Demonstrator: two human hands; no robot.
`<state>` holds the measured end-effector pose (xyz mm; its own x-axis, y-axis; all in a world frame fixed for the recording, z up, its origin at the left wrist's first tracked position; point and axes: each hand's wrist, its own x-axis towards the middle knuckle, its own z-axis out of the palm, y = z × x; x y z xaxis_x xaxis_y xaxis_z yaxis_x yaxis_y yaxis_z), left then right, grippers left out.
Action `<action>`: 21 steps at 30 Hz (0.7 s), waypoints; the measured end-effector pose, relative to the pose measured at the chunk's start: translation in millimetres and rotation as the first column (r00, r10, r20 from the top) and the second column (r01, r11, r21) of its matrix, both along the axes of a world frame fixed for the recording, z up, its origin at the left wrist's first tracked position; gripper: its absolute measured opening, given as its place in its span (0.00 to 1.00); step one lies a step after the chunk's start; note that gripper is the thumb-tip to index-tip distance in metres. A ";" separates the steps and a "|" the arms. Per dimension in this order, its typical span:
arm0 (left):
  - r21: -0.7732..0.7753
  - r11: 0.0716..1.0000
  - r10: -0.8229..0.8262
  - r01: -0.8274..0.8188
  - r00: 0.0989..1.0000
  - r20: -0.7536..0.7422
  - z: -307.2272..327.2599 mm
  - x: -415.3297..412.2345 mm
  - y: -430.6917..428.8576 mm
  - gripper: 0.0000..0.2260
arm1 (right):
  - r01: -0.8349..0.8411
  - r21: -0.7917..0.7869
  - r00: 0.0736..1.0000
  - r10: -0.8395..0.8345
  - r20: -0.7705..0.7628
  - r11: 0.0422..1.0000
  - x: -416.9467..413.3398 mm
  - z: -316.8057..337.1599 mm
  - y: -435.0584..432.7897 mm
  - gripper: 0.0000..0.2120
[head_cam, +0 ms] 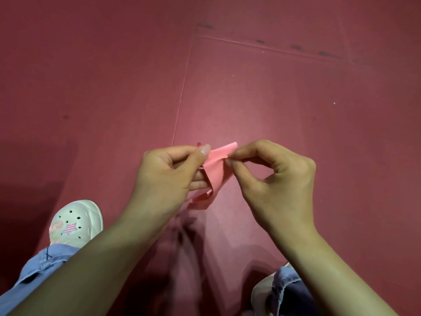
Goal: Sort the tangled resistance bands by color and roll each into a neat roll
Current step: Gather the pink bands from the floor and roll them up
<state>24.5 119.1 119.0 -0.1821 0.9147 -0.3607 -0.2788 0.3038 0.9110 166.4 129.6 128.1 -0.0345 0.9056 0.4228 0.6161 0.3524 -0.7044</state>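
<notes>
I pinch the pink band [216, 163] between my left hand [168, 172] and right hand [273, 179] above the floor [273, 99], rolling barely begun, no finished rolls visible.

Dark pink floor [296, 110] across the whole frame. Thin pale seam [182, 92] from upper centre down toward the middle, a second seam slanting across the upper right. Row of dark smudges [296, 47] along that upper-right seam. A few white specks [334, 103] at right. Lower left: white perforated clog [77, 222] with a pink striped star charm [71, 228], blue trouser leg [38, 267] just below it. Lower right: edge of a second pale shoe [262, 290], partly under blue fabric [289, 283].
</notes>
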 end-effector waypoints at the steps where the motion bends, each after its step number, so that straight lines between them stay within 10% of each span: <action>1: -0.009 1.000 -0.009 0.009 1.000 0.017 0.4 0.7 -0.6 0.07 | -0.006 -0.011 1.000 0.006 -0.007 1.000 -0.2 -0.4 0.3 0.05; 21: 0.088 0.986 -0.142 0.142 0.990 -0.005 2.5 -3.0 -1.5 0.08 | -0.004 -0.200 0.993 -0.021 -0.120 0.980 -2.1 3.3 0.6 0.08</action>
